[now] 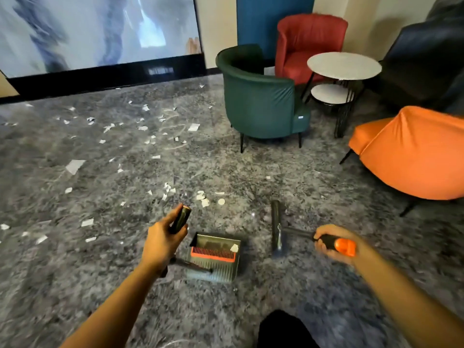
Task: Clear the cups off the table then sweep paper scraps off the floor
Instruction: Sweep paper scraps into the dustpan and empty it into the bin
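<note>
Paper scraps [140, 126] litter the far floor [251, 177]; table [344, 65] cleared, my left hand [160, 243] grips the dustpan handle [180, 219], right hand [334, 241] the broom [276, 229].

Bright, even indoor light; motion blur (worst top-left); wide-angle bowing.

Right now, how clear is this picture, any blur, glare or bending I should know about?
Head view: wide-angle bending curves the screen edge and stretches both forearms; motion blur smears the floor low in frame, the left hand and right hand; the polished floor shows soft sheen near the paper scraps; the chairs stay fairly sharp.
</note>
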Demonstrator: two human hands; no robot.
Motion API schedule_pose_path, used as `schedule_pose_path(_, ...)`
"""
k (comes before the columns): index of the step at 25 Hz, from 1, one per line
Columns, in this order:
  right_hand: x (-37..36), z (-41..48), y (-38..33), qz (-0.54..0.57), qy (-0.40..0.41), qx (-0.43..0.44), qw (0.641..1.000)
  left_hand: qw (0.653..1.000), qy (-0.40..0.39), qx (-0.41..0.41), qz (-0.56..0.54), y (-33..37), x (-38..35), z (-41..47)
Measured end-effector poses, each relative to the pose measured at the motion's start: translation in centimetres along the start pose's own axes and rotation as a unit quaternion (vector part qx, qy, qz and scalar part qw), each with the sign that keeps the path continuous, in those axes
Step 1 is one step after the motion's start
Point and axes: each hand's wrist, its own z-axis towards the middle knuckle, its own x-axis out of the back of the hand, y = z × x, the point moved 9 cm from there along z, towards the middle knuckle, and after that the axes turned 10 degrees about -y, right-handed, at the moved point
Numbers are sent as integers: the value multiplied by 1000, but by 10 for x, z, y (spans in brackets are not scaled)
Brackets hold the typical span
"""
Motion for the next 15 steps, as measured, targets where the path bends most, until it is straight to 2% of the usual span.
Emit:
schedule_pose_path(3,7,61,-72,-5,21,-32,999,999,-25,-3,26,-1,-10,89)
schedule_pose_path(8,28,174,-197,-39,81,-6,996,997,-52,18,46,-21,-36,226)
schedule_pose_path(11,25,217,-252,-78,77,5,994,995,-59,31,80,-24,-38,279)
schedule_pose_path(15,-6,263,-303,-140,73,20,987,994,-68,42,72,-31,-33,319)
